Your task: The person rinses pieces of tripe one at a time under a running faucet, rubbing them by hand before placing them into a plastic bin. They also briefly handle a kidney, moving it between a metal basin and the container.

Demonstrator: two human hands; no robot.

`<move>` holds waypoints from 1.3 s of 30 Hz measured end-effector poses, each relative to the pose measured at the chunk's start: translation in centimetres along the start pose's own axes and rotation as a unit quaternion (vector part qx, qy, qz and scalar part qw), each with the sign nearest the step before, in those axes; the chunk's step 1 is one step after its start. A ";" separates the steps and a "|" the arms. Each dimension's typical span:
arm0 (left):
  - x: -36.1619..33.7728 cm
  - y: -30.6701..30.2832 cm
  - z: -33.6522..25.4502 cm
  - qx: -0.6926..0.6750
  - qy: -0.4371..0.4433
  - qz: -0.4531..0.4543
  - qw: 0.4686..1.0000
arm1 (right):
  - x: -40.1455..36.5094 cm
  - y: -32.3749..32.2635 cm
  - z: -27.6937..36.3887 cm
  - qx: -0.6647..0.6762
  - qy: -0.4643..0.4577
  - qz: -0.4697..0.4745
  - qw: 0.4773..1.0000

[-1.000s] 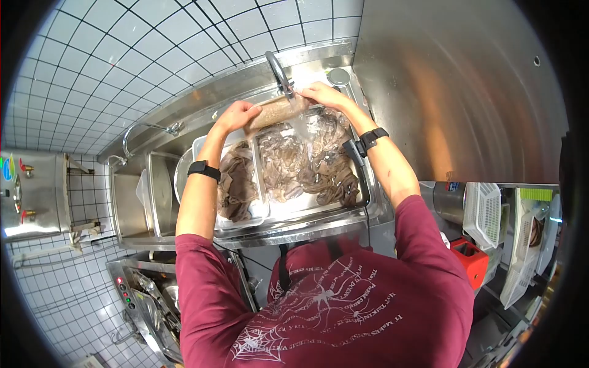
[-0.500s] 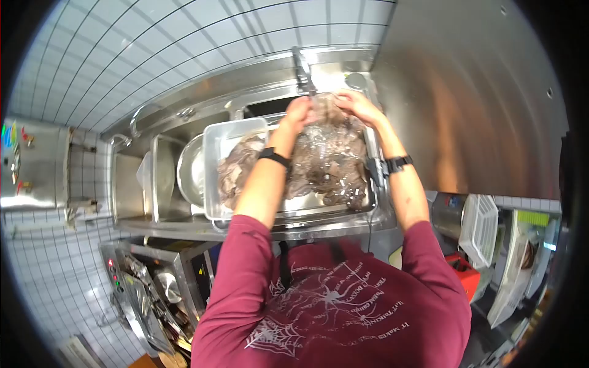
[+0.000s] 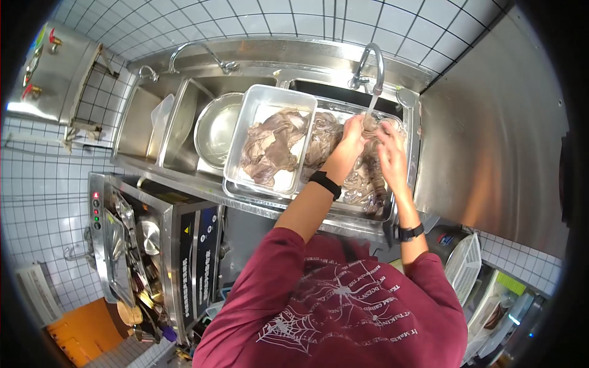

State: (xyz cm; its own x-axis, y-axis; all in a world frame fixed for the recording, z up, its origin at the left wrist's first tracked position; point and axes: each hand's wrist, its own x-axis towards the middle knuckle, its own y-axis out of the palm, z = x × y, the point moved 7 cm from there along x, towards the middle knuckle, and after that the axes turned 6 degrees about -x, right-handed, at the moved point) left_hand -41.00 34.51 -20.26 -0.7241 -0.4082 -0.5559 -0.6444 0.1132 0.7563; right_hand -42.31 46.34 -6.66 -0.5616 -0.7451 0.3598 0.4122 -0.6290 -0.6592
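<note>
So this is a commercial kitchen sink station, all stainless. Both hands are up under the tap, where a thin stream of water runs down. The left hand and right hand are pressed close together, fingers curled around a brownish piece of meat that sits right in the stream, over the far right end of the big tray

More of the same brown stuff lies in that big tray below the hands. A smaller steel tray rests on the big tray's left part, with its own pile of meat inside. Just left of it there's a round metal bowl sitting in a sink basin, and further left another basin, though I can't tell what's in it

The steel surface runs along a white tiled wall, and a tall shiny steel panel closes off the right side. Under the surface on the left is a steel machine with a small button strip, its top full of metal bits. A white plastic basket sits low on the right, near the person's elbow
</note>
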 end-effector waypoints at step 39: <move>-10.1 -8.7 -23.7 0.867 0.340 -0.166 0.325 | -7.0 11.6 -6.3 -0.172 -0.004 0.198 0.965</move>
State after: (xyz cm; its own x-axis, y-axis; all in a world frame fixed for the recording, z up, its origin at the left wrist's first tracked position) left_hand -22.28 16.18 -13.09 -0.7020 -0.6976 0.1434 -0.2572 0.0606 -0.9645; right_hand -38.10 45.62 -20.95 -0.4019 -0.9149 0.0383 0.3295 -0.1835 -0.9261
